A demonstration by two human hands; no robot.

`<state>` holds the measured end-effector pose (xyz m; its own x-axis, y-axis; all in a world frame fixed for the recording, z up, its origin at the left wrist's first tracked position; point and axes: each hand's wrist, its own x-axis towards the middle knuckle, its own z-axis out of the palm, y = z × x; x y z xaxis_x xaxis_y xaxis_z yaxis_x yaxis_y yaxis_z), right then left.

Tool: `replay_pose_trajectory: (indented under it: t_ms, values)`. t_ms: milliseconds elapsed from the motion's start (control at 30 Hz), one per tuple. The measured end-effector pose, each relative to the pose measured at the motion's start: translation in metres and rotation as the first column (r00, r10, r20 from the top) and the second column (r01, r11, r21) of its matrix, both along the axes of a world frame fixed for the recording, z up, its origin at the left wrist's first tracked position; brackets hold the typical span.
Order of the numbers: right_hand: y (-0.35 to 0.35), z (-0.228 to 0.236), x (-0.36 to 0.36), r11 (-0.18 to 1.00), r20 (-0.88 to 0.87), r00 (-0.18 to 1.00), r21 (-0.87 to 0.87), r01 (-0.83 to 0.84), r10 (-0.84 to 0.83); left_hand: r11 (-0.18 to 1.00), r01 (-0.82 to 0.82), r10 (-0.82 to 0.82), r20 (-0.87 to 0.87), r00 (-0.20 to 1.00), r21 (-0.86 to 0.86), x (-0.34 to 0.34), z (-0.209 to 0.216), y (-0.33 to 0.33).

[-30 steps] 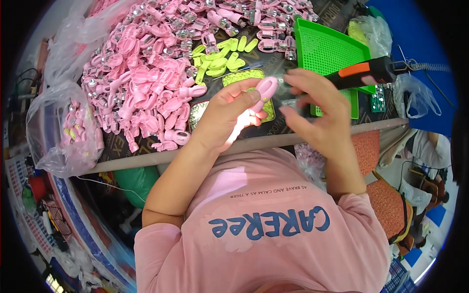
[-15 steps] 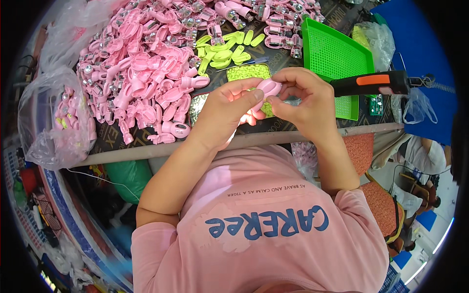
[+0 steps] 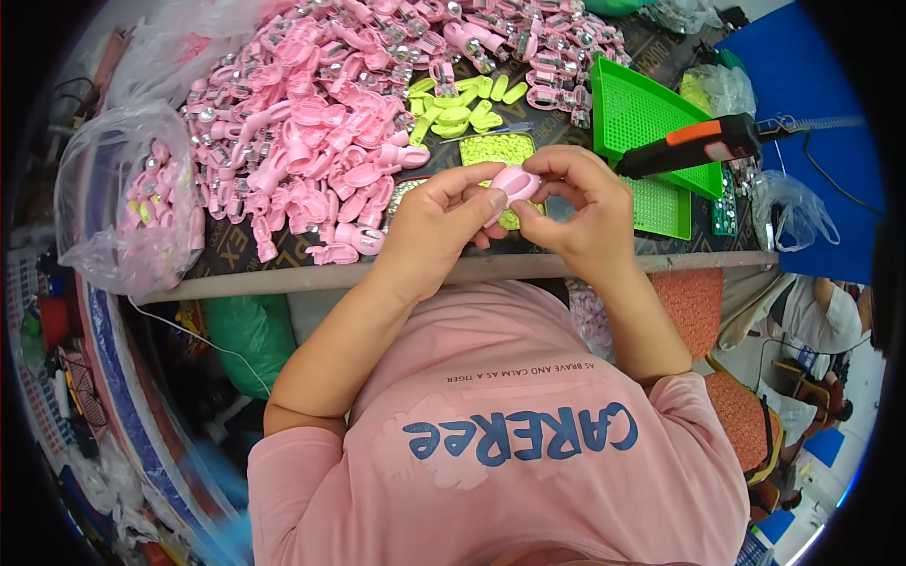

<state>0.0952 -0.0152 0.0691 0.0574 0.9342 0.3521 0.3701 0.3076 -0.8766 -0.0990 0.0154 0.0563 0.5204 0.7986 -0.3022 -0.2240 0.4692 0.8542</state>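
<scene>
A small pink plastic part (image 3: 515, 185), oval with a raised rim, sits between the fingertips of both hands above the table's near edge. Thumb and fingers of my left hand (image 3: 436, 219) pinch its left side. On the other side my right hand (image 3: 587, 215) holds it with thumb and forefinger, the other fingers curled. Just beyond the hands lies a tray of tiny yellow-green pieces (image 3: 497, 148), partly covered by them. Longer yellow-green parts (image 3: 455, 115) lie loose behind that tray. A large heap of pink plastic parts (image 3: 321, 118), many with shiny metal bits, spreads to the left.
At right, a black-and-orange power screwdriver (image 3: 694, 144) hangs from a coiled spring across two green perforated trays (image 3: 651, 113). A clear bag of pink parts (image 3: 127, 226) stands at the left edge. Plastic bags (image 3: 793, 208) lie at right. A padded edge (image 3: 311, 276) borders the table.
The pink part has turned in my fingers, showing more of its oval face. The bright reddish light on my left fingers is gone. The whole view has shifted slightly.
</scene>
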Motion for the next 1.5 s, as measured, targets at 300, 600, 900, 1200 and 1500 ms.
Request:
replay_pose_trajectory:
  t_ms: [300, 600, 900, 1200, 1500]
  values:
    - [-0.014, 0.005, -0.022, 0.918, 0.199, 0.980, 0.388, -0.079, 0.000, 0.926, -0.109, 0.111, 0.016, 0.994, 0.362, -0.029, 0.019, -0.034]
    - [-0.020, -0.002, -0.034, 0.891, 0.172, 0.985, 0.450, -0.050, -0.031, 0.829, -0.159, 0.220, -0.051, 0.974, 0.536, -0.046, 0.013, -0.039]
    - [-0.036, -0.042, -0.013, 0.971, 0.161, 0.987, 0.236, -0.036, -0.003, 0.617, -0.316, 0.618, -0.195, 0.761, 0.721, -0.117, -0.007, -0.012]
    - [-0.041, -0.042, -0.004, 0.960, 0.100, 0.995, 0.281, -0.007, -0.022, 0.285, 0.348, 0.958, -0.282, -0.060, 0.893, -0.299, 0.027, 0.082]
    - [-0.006, -0.027, -0.033, 0.961, 0.215, 0.976, 0.259, -0.095, 0.038, 0.322, 0.579, 0.927, -0.123, -0.355, 0.749, -0.391, 0.034, 0.164]
